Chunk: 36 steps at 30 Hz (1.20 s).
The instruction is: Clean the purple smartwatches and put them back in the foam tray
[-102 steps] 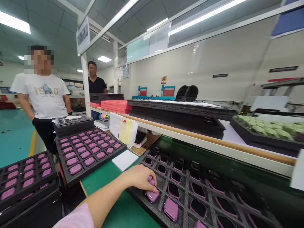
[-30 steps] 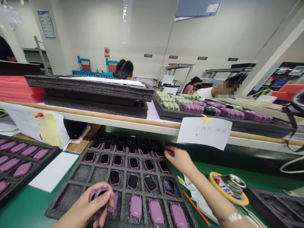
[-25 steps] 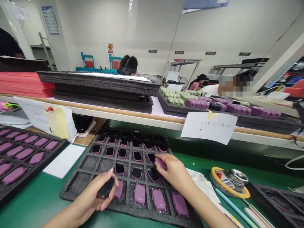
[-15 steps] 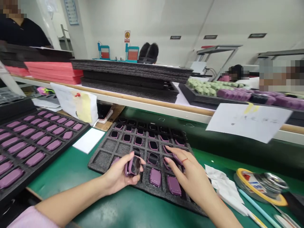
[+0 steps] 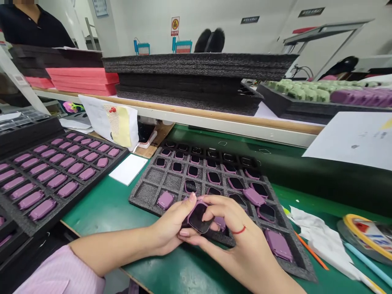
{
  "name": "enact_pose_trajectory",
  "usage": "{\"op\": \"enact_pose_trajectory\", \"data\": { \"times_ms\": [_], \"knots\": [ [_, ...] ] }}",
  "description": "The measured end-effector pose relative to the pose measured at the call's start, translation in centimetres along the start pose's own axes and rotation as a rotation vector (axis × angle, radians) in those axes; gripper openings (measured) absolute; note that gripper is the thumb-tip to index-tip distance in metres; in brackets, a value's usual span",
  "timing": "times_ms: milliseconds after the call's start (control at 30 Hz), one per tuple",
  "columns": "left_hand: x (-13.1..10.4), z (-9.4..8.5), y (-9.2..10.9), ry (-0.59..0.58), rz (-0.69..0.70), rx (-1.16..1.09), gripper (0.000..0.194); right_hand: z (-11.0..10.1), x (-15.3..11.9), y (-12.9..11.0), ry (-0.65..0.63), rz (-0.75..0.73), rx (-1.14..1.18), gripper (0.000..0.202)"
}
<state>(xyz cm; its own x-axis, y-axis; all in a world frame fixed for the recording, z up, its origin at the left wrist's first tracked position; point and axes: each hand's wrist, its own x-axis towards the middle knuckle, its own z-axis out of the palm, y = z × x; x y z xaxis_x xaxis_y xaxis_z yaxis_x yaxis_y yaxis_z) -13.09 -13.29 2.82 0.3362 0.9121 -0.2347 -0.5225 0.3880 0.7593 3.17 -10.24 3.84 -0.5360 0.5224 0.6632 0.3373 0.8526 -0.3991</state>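
Observation:
A purple watch case with a black glossy face (image 5: pixel 200 217) is held between my two hands, face tilted up toward me. My left hand (image 5: pixel 171 226) grips it from the left, thumb along its upper edge. From the right, my right hand (image 5: pixel 237 232) closes on it too, with curled fingers at the face and the thumb reaching below. Beneath them lies a black foam tray (image 5: pixel 147 192), its cells filled with purple watch cases, mostly black face up. One purple watch case (image 5: pixel 255 197) rests back up across the cells. Another lies back up (image 5: pixel 278 244) near the tray's right corner.
At left, a second foam tray (image 5: pixel 14 220) holds rows of purple cases. A white card (image 5: pixel 128 169) lies between the trays. On the right are crumpled tissue (image 5: pixel 315 226), an orange stick (image 5: pixel 312 251) and a tape roll (image 5: pixel 364 232). Stacked foam sheets (image 5: pixel 190 65) sit on the shelf behind.
My right hand has left the right-hand cells and come to the watch case in my left hand. The camera view has shifted, and a case now lies back up across the tray's right side.

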Motion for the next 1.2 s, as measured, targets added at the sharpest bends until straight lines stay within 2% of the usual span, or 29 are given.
{"op": "enact_pose_trajectory", "data": {
  "times_ms": [100,200,333,400,500,533,567,633,733,767,833,1000,1100,1167,1200],
  "knots": [
    [0.2,-0.1,-0.2,-0.019,0.013,-0.090,0.055,-0.1,-0.1,0.0,0.018,0.003,0.001,0.018],
    [0.4,-0.4,-0.2,-0.092,0.029,-0.145,0.049,-0.3,0.2,0.2,0.016,0.010,0.062,0.007],
    [0.3,-0.4,-0.2,-0.141,0.029,-0.136,0.048,-0.9,0.7,0.3,0.052,0.062,0.146,0.009],
    [0.3,-0.3,-0.1,-0.159,0.025,-0.135,0.049,-1.3,0.8,0.3,0.164,0.146,0.192,0.012],
    [0.3,-0.4,0.0,-0.192,0.014,-0.138,0.052,-2.0,0.6,0.1,0.421,0.360,0.275,0.015],
    [0.3,-0.4,0.1,-0.193,0.012,-0.144,0.052,-2.2,0.4,0.0,0.459,0.407,0.299,0.015],
    [0.3,-0.5,0.1,-0.194,0.011,-0.149,0.052,-2.4,0.3,0.0,0.448,0.426,0.321,0.013],
    [0.3,-0.6,0.2,-0.191,0.012,-0.159,0.051,-2.4,0.0,-0.1,0.308,0.378,0.354,0.006],
    [0.1,-0.6,0.3,-0.193,0.011,-0.167,0.048,-1.9,-0.2,0.0,0.085,0.229,0.322,0.040],
    [0.0,-0.6,0.3,-0.194,0.011,-0.161,0.048,-1.6,-0.2,0.1,0.047,0.193,0.291,0.049],
    [0.0,-0.5,0.4,-0.192,0.013,-0.143,0.050,-1.1,-0.3,0.4,-0.007,0.154,0.238,0.055],
    [0.1,-0.6,0.4,-0.192,0.009,-0.154,0.047,-0.7,-0.6,0.7,-0.034,0.159,0.263,0.050],
    [0.2,-0.8,0.3,-0.179,0.001,-0.170,0.046,-0.9,-0.7,0.7,-0.043,0.203,0.299,0.058],
    [0.1,-0.9,0.3,-0.186,-0.004,-0.179,0.046,-1.2,-0.6,0.5,0.008,0.280,0.368,0.062],
    [0.1,-0.9,0.3,-0.193,-0.006,-0.184,0.045,-1.5,-0.5,0.4,0.066,0.332,0.397,0.058]
  ]
}}
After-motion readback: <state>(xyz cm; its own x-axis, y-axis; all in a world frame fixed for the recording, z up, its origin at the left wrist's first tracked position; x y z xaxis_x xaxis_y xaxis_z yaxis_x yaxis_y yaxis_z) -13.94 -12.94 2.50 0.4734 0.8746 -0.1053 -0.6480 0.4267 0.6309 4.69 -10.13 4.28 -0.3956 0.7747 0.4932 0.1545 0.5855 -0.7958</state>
